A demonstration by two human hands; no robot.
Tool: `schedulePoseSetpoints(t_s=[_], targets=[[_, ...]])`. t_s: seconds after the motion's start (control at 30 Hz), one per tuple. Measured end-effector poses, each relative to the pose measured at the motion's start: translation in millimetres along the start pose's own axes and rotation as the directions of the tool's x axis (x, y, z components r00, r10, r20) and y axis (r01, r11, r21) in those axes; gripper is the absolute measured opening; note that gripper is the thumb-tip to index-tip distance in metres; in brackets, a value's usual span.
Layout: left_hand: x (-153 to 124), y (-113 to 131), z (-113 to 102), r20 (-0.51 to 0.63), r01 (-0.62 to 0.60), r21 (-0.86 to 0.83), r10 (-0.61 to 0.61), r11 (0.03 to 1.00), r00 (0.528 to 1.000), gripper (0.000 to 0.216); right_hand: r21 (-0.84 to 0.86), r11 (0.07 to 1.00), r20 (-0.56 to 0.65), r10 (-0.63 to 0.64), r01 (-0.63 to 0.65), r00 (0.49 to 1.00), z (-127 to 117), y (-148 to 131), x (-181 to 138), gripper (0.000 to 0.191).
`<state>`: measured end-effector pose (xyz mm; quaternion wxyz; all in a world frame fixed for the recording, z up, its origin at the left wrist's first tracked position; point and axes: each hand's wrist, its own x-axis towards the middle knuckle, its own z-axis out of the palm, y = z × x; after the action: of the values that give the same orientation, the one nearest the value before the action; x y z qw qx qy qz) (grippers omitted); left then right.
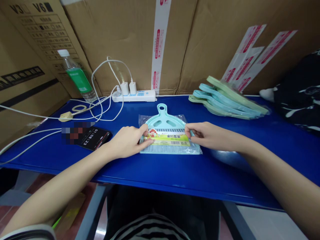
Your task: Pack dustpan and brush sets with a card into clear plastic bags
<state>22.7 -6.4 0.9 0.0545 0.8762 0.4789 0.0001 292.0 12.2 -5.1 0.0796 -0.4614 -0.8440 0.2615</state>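
A light blue dustpan in a clear plastic bag lies on the blue table, handle pointing away from me. A yellow-green label card runs across its lower half. My left hand pinches the left end of the card and bag. My right hand pinches the right end. Both hands rest on the table top.
A stack of blue and green dustpans lies at the back right. A power strip with chargers and white cables, a water bottle and a phone sit at the left. Cardboard boxes wall the back. Dark cloth lies far right.
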Motion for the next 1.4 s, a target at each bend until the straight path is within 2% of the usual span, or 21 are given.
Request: schedulePoseSetpoints(t_s=[0.3, 0.67, 1.0, 1.2, 1.4], targets=[[-0.8, -0.8, 1.2, -0.037, -0.028, -0.004, 0.028, 1.0, 0.999, 0.03, 0.008, 1.0, -0.004, -0.012, 0.012, 1.0, -0.8, -0.5, -0.9, 0.011], [-0.2, 1.0, -0.1, 0.015, 0.004, -0.01, -0.004, 1.0, 1.0, 0.029, 0.002, 1.0, 0.009, -0.003, 0.003, 1.0, -0.2, -0.7, 0.0, 0.01], [-1.3, 0.4, -0.2, 0.011, 0.003, 0.013, -0.003, 1.0, 1.0, 0.029, 0.0, 1.0, 0.004, -0.001, 0.001, 1.0, -1.1, -1.4, -1.2, 0.014], [-0.9, 1.7, -0.5, -0.006, 0.014, 0.054, -0.013, 0.998, 1.0, 0.026, 0.012, 1.0, -0.008, -0.013, 0.013, 1.0, -1.6, -2.9, -1.0, 0.012], [-1.5, 0.8, 0.7, -0.02, 0.01, 0.017, -0.009, 1.0, 1.0, 0.014, 0.019, 1.0, -0.002, -0.01, 0.01, 1.0, -3.7, -4.0, -2.1, 0.004]])
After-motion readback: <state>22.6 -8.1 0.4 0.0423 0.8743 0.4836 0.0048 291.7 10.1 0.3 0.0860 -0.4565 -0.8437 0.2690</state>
